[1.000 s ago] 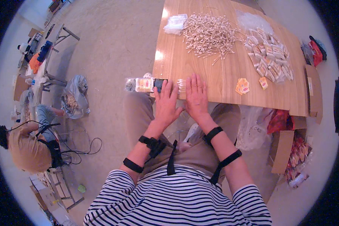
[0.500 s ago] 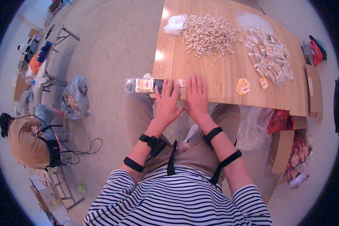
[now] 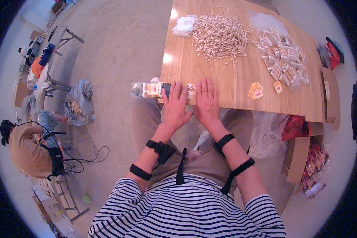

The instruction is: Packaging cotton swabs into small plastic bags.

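Coworker shifted, hands flanking table-edge swabs

A: What do we see up close?
B: Our left hand and right hand, palms down at the edge of the wooden table, a row of cotton swabs between them.
A: And farther off?
B: We see a loose swab heap, packets piled to its right.

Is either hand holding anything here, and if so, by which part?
No grasp shows: the left hand and right hand lie flat, fingers extended, with cotton swabs between them. What lies underneath is hidden.
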Demonstrator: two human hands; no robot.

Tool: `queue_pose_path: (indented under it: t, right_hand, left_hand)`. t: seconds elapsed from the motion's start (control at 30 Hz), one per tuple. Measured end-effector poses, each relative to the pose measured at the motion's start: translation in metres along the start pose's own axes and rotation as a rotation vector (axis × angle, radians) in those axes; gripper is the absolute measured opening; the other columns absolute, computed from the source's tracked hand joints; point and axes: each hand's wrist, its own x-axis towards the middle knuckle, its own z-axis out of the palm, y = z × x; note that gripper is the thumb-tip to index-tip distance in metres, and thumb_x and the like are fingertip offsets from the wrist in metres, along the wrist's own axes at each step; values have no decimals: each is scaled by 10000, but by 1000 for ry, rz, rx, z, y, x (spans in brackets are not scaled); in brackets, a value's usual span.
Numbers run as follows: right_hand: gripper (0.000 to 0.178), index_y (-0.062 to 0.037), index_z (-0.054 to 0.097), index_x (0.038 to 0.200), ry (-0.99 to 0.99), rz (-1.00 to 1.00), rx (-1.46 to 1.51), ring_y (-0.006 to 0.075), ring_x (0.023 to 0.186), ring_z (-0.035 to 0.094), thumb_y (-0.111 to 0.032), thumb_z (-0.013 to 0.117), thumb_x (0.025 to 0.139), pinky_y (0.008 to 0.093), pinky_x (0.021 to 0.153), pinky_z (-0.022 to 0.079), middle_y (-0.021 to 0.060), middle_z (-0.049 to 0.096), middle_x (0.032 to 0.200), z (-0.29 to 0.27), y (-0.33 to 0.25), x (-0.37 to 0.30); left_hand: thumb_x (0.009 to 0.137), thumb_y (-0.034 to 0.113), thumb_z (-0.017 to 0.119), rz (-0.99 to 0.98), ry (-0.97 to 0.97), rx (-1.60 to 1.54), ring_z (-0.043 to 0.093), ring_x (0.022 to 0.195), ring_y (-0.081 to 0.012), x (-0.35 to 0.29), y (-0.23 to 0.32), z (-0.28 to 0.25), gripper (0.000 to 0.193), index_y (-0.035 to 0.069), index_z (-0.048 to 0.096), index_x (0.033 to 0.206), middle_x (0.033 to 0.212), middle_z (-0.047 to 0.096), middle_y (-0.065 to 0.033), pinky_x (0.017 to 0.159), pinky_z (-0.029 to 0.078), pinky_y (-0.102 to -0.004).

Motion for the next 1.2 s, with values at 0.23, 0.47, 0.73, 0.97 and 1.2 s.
queue_pose_path:
  t: [0.23,0.47,0.73,0.97,1.2]
  right_hand:
    - [718,24,381,1447,4,6,-19,359,1464,272,-188,628,807,518,1183,218,207,339,1542,1,-1,0]
    - [716,24,379,1449,19,-1,-33,360,1465,272,-194,622,811,516,1186,212,204,336,1546,4,1,0]
    - [713,15,387,1446,25,2,-18,355,1466,272,-185,630,806,517,1180,218,203,340,1543,4,1,0]
    - [699,13,395,1439,31,-4,5,358,1464,276,-151,630,801,520,1175,231,205,342,1540,4,0,-1]
    - [701,12,395,1440,25,0,4,360,1463,276,-139,632,797,526,1177,233,210,339,1540,2,1,0]
  left_hand:
    - [620,247,843,-14,-31,2,181,1485,-381,1,2,1,993,58,371,1473,1554,280,-201,1164,101,-643]
    - [626,262,843,-3,-40,11,186,1482,-384,-4,3,0,977,62,384,1465,1551,286,-201,1159,102,-655]
    - [625,256,842,15,-10,19,199,1478,-384,4,3,-1,937,64,419,1439,1541,297,-210,1162,100,-648]
    - [626,248,842,22,-7,11,204,1477,-381,8,2,3,903,39,449,1411,1525,315,-220,1164,100,-639]
    - [633,239,841,35,10,6,208,1475,-383,8,3,2,885,38,457,1403,1519,320,-220,1162,106,-640]
